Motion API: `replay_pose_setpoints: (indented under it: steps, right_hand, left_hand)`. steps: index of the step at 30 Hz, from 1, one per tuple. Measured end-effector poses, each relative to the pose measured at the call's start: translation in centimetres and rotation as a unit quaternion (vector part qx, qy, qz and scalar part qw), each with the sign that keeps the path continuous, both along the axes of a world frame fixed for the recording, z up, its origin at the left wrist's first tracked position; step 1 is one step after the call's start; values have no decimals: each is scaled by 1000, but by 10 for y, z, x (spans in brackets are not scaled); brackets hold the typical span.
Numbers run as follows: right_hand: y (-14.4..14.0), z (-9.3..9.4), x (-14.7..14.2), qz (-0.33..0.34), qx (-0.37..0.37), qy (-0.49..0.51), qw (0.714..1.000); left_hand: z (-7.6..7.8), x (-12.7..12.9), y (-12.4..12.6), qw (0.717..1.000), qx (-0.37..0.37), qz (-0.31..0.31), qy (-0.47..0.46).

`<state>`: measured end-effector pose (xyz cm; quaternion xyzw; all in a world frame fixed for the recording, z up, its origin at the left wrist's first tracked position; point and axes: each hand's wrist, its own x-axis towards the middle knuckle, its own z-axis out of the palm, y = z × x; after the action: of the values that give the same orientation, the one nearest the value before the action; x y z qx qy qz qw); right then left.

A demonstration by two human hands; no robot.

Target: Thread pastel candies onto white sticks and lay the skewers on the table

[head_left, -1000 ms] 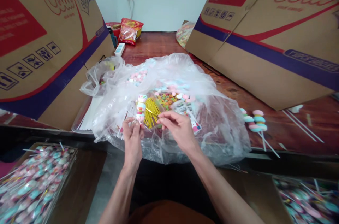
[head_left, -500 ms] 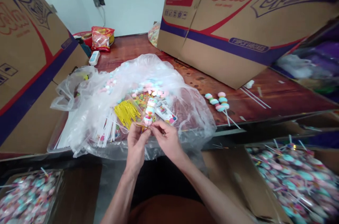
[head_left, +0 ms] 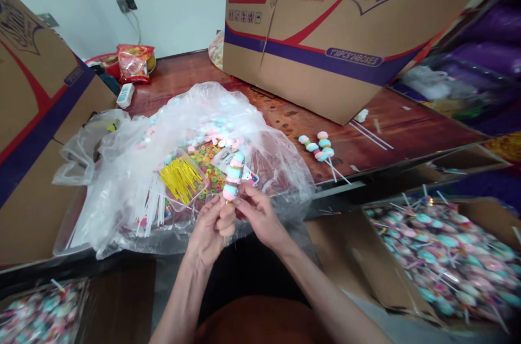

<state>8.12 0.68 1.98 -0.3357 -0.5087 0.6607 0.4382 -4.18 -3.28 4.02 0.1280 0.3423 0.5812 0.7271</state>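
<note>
My left hand [head_left: 211, 227] and my right hand [head_left: 260, 216] meet at the base of a wrapped marshmallow skewer [head_left: 233, 176], pink and blue pieces stacked on a stick. Both hands pinch it just below the lowest piece. Right behind it lies a big crumpled clear plastic bag [head_left: 134, 170] over a tray with a bundle of yellow twist ties [head_left: 181, 178], colourful ring candies [head_left: 205, 162], white sticks [head_left: 152, 205] and pastel marshmallows [head_left: 214, 129].
Two finished skewers [head_left: 319, 148] lie on the red-brown table [head_left: 391, 138]. Large cardboard boxes stand at the left [head_left: 32, 116] and back right [head_left: 325, 24]. Boxes of wrapped skewers sit low at the right [head_left: 443, 257] and left [head_left: 36, 314]. A snack bag [head_left: 134, 62] is at the back.
My view has swung to the right. My right hand left the yellow ties and joined my left hand at the skewer's base; both now sit closer to me.
</note>
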Motion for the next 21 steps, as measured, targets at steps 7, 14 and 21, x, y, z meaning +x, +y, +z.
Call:
replay_pose_setpoints:
  steps: [7, 14, 21]
  right_hand:
    - [9, 6, 20, -30, 146, -100, 984]
    - [1, -11, 24, -85, 148, -144, 975]
    - [-8, -2, 17, -13, -70, 27, 997]
  left_hand:
    - [-1, 15, 0, 996, 10, -5, 89]
    - [-16, 31, -4, 934, 91, 102, 330]
    - [-13, 27, 1, 973, 31, 86, 210]
